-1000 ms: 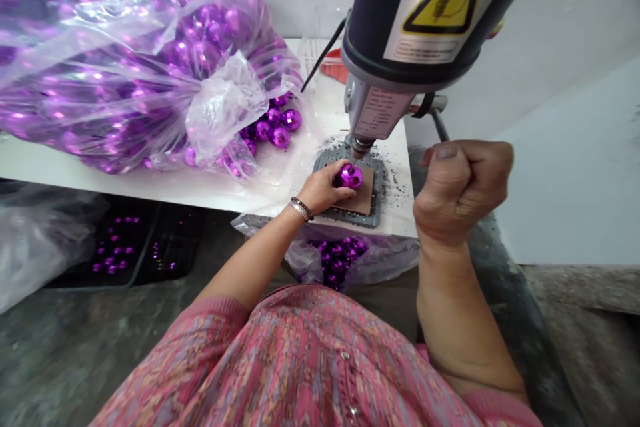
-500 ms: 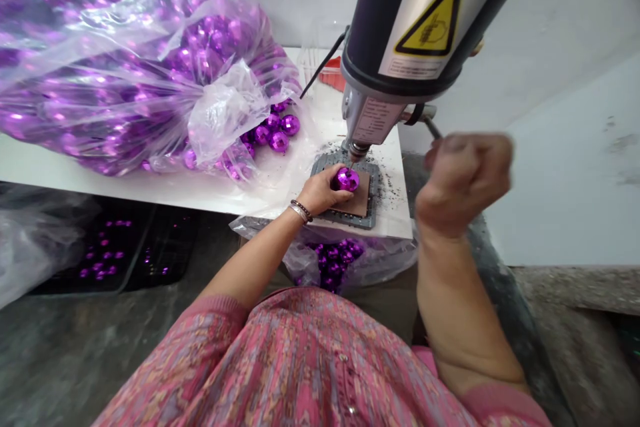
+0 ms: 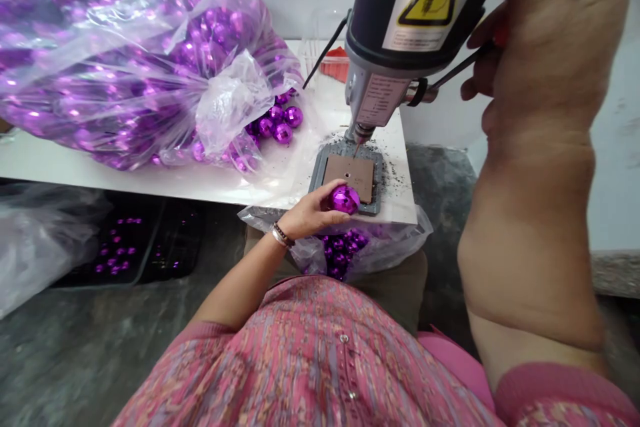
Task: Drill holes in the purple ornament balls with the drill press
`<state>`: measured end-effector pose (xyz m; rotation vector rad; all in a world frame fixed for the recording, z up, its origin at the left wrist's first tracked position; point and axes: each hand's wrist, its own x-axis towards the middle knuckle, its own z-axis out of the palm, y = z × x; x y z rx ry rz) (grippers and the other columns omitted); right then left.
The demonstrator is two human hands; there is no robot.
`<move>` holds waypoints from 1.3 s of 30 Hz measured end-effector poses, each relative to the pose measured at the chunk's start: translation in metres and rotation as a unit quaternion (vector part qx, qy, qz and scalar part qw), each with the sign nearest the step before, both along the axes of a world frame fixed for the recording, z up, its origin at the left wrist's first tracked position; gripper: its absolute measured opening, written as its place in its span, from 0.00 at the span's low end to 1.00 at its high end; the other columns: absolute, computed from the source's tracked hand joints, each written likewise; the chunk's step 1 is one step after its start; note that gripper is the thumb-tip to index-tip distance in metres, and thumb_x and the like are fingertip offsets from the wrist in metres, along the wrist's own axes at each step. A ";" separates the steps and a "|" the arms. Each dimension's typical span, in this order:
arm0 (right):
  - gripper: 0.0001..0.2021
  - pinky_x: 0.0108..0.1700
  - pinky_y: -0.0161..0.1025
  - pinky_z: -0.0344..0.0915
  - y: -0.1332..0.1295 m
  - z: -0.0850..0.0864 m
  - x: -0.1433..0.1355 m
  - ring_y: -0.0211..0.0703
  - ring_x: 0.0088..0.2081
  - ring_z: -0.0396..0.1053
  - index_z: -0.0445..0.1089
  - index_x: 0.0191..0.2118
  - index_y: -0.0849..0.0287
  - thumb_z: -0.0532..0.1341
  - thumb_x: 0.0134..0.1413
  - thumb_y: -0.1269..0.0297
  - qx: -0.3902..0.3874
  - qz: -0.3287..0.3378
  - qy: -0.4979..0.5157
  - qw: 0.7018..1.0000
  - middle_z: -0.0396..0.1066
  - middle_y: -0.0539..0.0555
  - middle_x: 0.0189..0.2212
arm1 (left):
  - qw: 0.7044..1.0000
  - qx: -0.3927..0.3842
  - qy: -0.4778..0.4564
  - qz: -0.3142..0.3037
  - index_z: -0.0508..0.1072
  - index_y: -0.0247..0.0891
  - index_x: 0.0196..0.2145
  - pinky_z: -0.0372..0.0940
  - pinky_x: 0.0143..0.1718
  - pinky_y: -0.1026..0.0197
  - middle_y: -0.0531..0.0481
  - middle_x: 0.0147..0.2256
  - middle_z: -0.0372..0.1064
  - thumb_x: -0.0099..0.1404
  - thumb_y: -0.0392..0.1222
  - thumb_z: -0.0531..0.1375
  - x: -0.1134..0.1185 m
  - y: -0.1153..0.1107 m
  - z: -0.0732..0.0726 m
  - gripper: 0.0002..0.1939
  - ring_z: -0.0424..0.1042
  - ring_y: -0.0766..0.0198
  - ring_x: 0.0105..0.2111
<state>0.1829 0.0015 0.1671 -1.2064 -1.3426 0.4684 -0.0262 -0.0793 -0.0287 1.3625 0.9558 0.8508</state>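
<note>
Between the thumb and fingers of my left hand (image 3: 307, 213) is a shiny purple mirrored ball (image 3: 345, 200), held over the front edge of the drill press base (image 3: 316, 177). A brown board (image 3: 357, 170) with a small hole lies on that base, uncovered behind the ball. Above it the drill bit (image 3: 357, 149) hangs from the chuck of the drill press (image 3: 383, 90), apart from the ball. My right hand (image 3: 545, 47) is raised at the upper right, its fingers closed round the end of the drill press lever (image 3: 457, 71).
A large clear bag (image 3: 125, 80) of purple balls covers the table's left, with several loose balls (image 3: 283, 133) at its mouth. Below the table edge an open plastic bag (image 3: 395, 247) holds more balls. Dark trays (image 3: 120, 247) stand on the floor at left. Shavings surround the base.
My right hand has swung up with the lever, and the drill bit has risen. My left hand has drawn the ball off the board toward me.
</note>
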 end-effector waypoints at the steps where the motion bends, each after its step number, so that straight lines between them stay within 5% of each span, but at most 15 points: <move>1: 0.15 0.17 0.30 0.46 0.000 0.000 0.000 0.23 0.15 0.52 0.64 0.29 0.62 0.54 0.58 0.56 0.003 0.000 0.001 1.000 0.60 0.45 0.21 | 1.000 0.001 -0.001 -0.004 0.67 0.41 0.64 0.68 0.57 0.54 0.40 0.59 0.71 0.56 0.47 0.71 0.001 -0.006 0.000 0.39 0.74 0.56 0.53; 6: 0.15 0.19 0.29 0.47 0.000 -0.001 -0.001 0.22 0.16 0.52 0.66 0.30 0.64 0.54 0.57 0.56 -0.003 -0.011 0.006 1.000 0.62 0.46 0.22 | 1.000 0.003 -0.006 0.003 0.66 0.41 0.64 0.68 0.56 0.56 0.41 0.57 0.71 0.58 0.55 0.71 0.005 -0.028 0.006 0.40 0.73 0.56 0.51; 11: 0.13 0.21 0.29 0.48 0.000 -0.001 -0.002 0.22 0.18 0.52 0.66 0.30 0.64 0.53 0.58 0.59 -0.008 -0.016 0.009 1.000 0.60 0.46 0.22 | 0.984 -0.119 -0.130 0.009 0.62 0.45 0.65 0.72 0.40 0.56 0.43 0.47 0.75 0.60 0.67 0.66 0.011 -0.042 0.009 0.43 0.76 0.59 0.38; 22: 0.12 0.28 0.29 0.52 0.000 -0.005 -0.003 0.22 0.24 0.54 0.62 0.28 0.63 0.53 0.60 0.62 -0.001 -0.034 0.007 0.999 0.59 0.47 0.23 | 0.951 -0.209 -0.221 0.054 0.62 0.48 0.64 0.73 0.38 0.57 0.44 0.45 0.76 0.60 0.68 0.65 0.010 -0.053 0.008 0.41 0.78 0.61 0.36; 26: 0.11 0.33 0.29 0.55 0.002 -0.009 -0.004 0.23 0.28 0.56 0.61 0.29 0.63 0.52 0.61 0.63 0.004 -0.051 -0.002 0.999 0.60 0.48 0.25 | 0.980 -0.103 -0.140 0.098 0.62 0.44 0.65 0.75 0.46 0.53 0.41 0.53 0.74 0.59 0.62 0.67 0.006 -0.048 0.011 0.42 0.78 0.56 0.44; 29: 0.11 0.36 0.31 0.56 0.005 -0.011 -0.002 0.25 0.30 0.56 0.60 0.29 0.63 0.52 0.62 0.63 0.000 -0.063 -0.014 0.998 0.61 0.49 0.26 | 0.973 0.128 -0.018 0.193 0.62 0.43 0.65 0.70 0.58 0.51 0.40 0.61 0.67 0.57 0.55 0.71 -0.003 -0.027 0.036 0.43 0.72 0.51 0.58; 34: 0.14 0.36 0.34 0.52 0.001 -0.014 -0.001 0.27 0.30 0.51 0.63 0.28 0.63 0.54 0.61 0.60 -0.010 -0.072 -0.029 0.997 0.59 0.49 0.24 | 0.859 0.381 0.153 0.306 0.57 0.51 0.69 0.66 0.63 0.48 0.43 0.65 0.60 0.59 0.49 0.71 -0.021 0.004 0.113 0.45 0.61 0.45 0.67; 39: 0.18 0.35 0.35 0.51 -0.011 -0.013 -0.005 0.29 0.28 0.51 0.64 0.27 0.62 0.56 0.60 0.52 -0.028 -0.066 -0.037 0.997 0.55 0.47 0.19 | 0.742 0.537 0.181 0.358 0.57 0.54 0.67 0.65 0.63 0.45 0.46 0.61 0.62 0.62 0.50 0.70 -0.014 -0.009 0.167 0.41 0.61 0.45 0.66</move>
